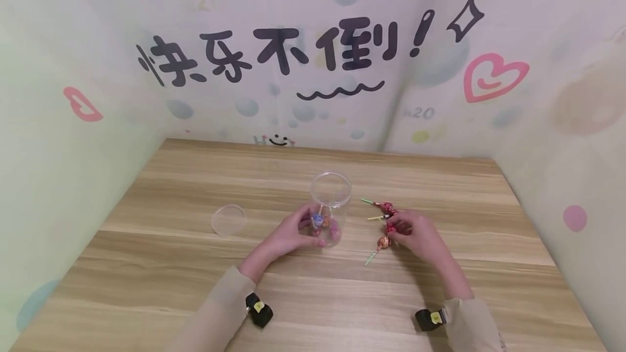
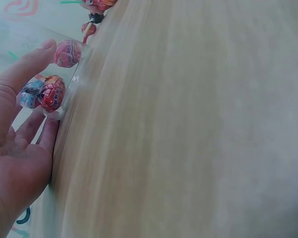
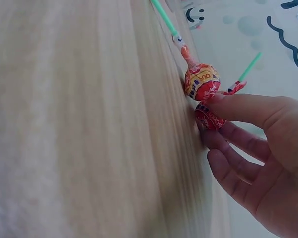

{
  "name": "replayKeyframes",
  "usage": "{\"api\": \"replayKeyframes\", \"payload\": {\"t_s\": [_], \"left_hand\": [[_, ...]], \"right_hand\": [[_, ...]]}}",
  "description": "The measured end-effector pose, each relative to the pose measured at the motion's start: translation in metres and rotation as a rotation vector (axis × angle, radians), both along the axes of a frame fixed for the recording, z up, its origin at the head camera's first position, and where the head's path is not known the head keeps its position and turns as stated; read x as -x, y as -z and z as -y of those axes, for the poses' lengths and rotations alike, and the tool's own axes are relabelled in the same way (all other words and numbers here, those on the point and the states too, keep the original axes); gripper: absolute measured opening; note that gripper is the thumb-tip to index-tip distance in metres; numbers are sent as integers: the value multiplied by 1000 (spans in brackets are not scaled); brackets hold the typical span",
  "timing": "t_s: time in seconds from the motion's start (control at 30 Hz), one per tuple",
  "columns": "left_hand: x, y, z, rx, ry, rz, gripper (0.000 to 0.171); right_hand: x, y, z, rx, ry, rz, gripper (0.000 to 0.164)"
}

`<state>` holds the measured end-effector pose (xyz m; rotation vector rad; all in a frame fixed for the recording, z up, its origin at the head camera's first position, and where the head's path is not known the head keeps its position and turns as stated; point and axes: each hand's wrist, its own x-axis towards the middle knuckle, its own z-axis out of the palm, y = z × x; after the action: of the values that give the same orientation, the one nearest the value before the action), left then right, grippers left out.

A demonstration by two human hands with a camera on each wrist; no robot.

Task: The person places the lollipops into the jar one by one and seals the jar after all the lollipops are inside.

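My left hand point(image 1: 289, 233) grips a clear plastic jar point(image 1: 338, 208) that stands upright and uncovered on the table, thumb on one side and fingers around the other. Inside the jar are several wrapped lollipops, among them a blue one point(image 2: 32, 95), a red one point(image 2: 53, 96) and a pink one point(image 2: 68, 53). To the right of the jar, my right hand point(image 1: 417, 234) pinches a red-wrapped lollipop point(image 3: 208, 117) by its candy head, low over the table. A red and yellow lollipop point(image 3: 202, 83) with a green stick lies right beside those fingertips.
A clear round lid point(image 1: 228, 220) lies on the wooden table point(image 1: 161, 281) left of the jar. Beyond my right hand lie more lollipops, one a red lollipop point(image 1: 386, 207) with a green stick. A printed wall point(image 1: 274, 113) borders the table's far edge.
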<state>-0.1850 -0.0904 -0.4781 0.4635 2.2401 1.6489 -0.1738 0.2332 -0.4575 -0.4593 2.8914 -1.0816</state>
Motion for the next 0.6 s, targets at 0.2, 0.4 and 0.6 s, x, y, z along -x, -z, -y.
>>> {"api": "replayKeyframes", "payload": {"t_s": [0.2,0.4,0.6], "left_hand": [[-1,-1,0,-1,3,3,90],[-1,0,1,-6,-9,1,91],[-1,1,1,-12,-9,5,93]], "right_hand": [[0,1,-1,-17,35,-16,12],[1,-11,-2,-17,49,-50,11],[11,-33,3,-4,31,-63,13]]}}
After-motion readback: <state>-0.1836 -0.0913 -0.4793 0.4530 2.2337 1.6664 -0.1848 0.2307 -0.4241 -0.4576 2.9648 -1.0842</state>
